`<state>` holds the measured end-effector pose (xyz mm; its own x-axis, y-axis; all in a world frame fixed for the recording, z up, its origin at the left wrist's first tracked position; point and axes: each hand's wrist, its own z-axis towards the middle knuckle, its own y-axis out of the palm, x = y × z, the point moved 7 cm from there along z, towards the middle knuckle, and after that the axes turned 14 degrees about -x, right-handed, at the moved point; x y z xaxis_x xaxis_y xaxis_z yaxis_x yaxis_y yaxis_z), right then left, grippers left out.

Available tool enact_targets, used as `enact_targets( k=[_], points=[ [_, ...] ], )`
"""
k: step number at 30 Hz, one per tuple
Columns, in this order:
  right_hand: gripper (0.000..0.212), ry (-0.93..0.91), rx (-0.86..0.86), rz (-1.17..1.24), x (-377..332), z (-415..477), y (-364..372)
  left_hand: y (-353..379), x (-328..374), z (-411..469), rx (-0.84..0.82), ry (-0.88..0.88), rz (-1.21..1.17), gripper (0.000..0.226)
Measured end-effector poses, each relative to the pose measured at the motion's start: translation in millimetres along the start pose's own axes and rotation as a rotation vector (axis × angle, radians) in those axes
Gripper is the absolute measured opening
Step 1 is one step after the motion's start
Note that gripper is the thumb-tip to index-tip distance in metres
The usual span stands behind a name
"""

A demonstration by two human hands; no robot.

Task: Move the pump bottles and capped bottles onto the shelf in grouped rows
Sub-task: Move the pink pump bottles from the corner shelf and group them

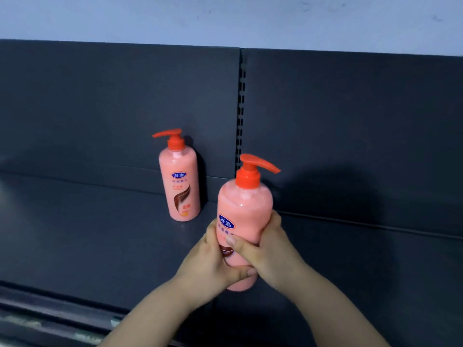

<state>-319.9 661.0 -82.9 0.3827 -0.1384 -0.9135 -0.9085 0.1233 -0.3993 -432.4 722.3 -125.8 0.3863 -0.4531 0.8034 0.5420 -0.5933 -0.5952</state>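
A pink pump bottle (pixel 181 186) with an orange-red pump stands upright on the dark shelf (pixel 87 234), close to the back panel, its nozzle pointing left. A second, identical pink pump bottle (pixel 246 209) is held over the shelf, nearer to me and slightly to the right of the first, its nozzle pointing right. My left hand (pixel 213 256) wraps its lower left side and my right hand (pixel 268 249) wraps its lower right side, thumbs across the label. I cannot tell whether its base touches the shelf.
The shelf's dark back panel (pixel 112 108) has a slotted upright (pixel 241 116) running down the middle. The shelf's front edge (pixel 50 311) runs along the lower left. A pale wall (pixel 225 18) lies above the shelving.
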Motion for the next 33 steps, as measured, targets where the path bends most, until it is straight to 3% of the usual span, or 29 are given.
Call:
enact_targets(
  k=[12, 20, 33],
  points=[
    [0.087, 0.056, -0.028, 0.038, -41, 64, 135, -108, -108, -32, -0.044, -0.041, -0.105, 0.094],
    [0.091, 0.055, -0.003, -0.073, -56, 91, 162, -135, -141, -27, -0.015, -0.084, -0.168, 0.077],
    [0.082, 0.113, -0.004, -0.173, -65, 150, 169, -165, -158, 9, 0.055, -0.076, -0.217, 0.077]
  ],
)
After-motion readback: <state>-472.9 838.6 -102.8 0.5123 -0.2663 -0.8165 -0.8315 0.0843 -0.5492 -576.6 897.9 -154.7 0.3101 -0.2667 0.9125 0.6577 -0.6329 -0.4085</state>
